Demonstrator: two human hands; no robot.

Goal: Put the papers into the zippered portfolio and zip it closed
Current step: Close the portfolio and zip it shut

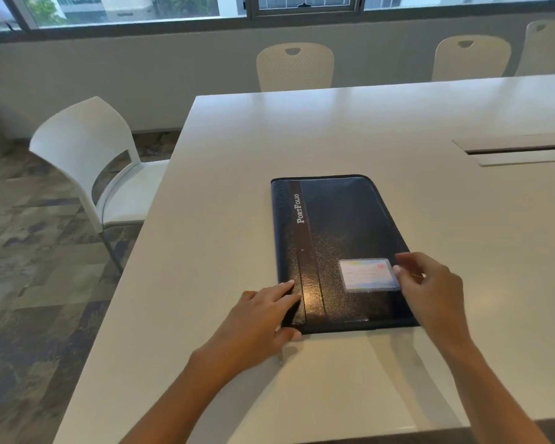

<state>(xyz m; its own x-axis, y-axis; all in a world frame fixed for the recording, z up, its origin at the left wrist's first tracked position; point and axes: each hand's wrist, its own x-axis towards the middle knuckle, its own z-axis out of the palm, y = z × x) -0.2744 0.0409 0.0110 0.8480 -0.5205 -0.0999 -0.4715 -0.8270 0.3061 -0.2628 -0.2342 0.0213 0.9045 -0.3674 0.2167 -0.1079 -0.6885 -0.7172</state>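
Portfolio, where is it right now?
In the head view the black portfolio lies flat on the white table, just right of centre, with the left hand on its near-left corner and the right hand at its near-right edge.

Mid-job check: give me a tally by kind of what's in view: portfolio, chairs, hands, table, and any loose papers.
portfolio: 1
white chair: 1
beige chairs: 3
hands (left hand, right hand): 2
table: 1
loose papers: 0 in view
Total: 8
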